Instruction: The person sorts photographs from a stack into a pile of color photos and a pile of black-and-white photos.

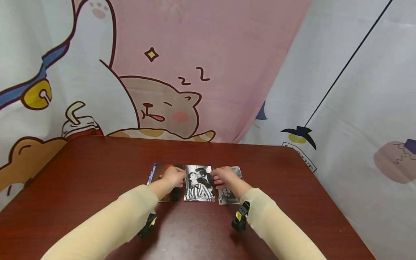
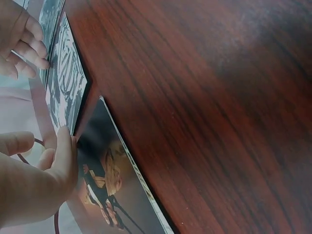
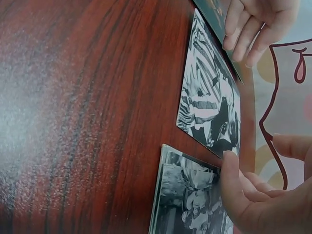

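Observation:
Three photo cards lie side by side on a dark red wooden table. The middle one is a black-and-white photo card [image 1: 199, 189] of two people, one in a striped top. My left hand [image 1: 174, 177] is over the dark-toned left photo card [image 2: 105, 170], its fingertips right at the middle card's left edge. Across from it, my right hand [image 1: 225, 177] partly covers the right black-and-white photo card [image 3: 190, 204], fingertips at the middle card's right edge. In both wrist views the fingers look extended and loosely bent, not curled round any card.
The wooden table [image 1: 107, 169] extends on all sides of the cards. Behind it hangs a cartoon-printed curtain [image 1: 234, 72] with a sleeping bear, close to the table's back edge. A black device [image 1: 240, 218] is strapped at each wrist.

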A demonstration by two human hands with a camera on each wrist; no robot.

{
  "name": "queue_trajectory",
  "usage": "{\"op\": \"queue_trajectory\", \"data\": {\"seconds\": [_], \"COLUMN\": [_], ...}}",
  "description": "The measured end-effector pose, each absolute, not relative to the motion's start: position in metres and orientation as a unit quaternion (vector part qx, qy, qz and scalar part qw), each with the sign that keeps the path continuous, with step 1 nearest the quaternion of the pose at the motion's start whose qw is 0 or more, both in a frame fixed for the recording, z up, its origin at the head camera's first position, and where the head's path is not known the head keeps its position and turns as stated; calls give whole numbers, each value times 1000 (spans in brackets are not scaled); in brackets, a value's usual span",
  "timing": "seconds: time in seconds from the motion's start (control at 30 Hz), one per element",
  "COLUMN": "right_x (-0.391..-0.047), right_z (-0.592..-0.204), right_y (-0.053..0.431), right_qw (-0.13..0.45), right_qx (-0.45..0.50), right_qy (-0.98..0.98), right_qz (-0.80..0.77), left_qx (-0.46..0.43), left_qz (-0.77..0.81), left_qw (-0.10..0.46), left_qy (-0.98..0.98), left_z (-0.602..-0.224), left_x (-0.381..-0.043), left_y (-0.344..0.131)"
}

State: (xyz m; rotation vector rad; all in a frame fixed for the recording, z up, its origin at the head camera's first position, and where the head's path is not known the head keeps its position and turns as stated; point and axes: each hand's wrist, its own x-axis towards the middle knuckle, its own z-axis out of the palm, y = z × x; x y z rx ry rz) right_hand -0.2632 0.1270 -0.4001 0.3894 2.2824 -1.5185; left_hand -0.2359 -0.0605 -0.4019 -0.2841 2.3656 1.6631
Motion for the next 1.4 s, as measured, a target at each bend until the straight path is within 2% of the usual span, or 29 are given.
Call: {"op": "queue_trajectory", "data": {"seconds": [0.2, 0.47, 0.73, 0.97, 1.07, 1.13, 1.2, 1.3, 1.37, 1.4], "right_x": [-262, -261, -261, -262, -264, -264, -265, -263, -261, -259], "right_z": [-401, -406, -407, -408, -409, -411, -411, -411, -410, -409], "right_y": [126, 125, 126, 127, 127, 127, 127, 123, 120, 118], "right_qw": [186, 191, 206, 207, 203, 200, 199, 196, 188, 181], "right_qx": [139, 140, 150, 157, 157, 156, 145, 126, 116, 115], "right_qy": [811, 802, 783, 771, 763, 760, 760, 769, 775, 779], "right_qz": [-537, -548, -568, -581, -593, -598, -601, -595, -592, -589], "left_qx": [-97, -56, -45, -87, -70, -64, -61, -81, -86, -88], "left_qz": [564, 565, 580, 585, 611, 628, 643, 639, 636, 633], "left_qw": [123, 123, 100, 116, 106, 101, 100, 103, 101, 97], "left_qy": [811, 814, 807, 798, 781, 769, 757, 758, 760, 763], "left_z": [-404, -476, -504, -427, -443, -489, -493, -461, -410, -403], "left_x": [-236, -282, -298, -249, -259, -292, -295, -276, -242, -237], "left_y": [-61, -65, -67, -56, -60, -66, -68, -65, -61, -59]}}
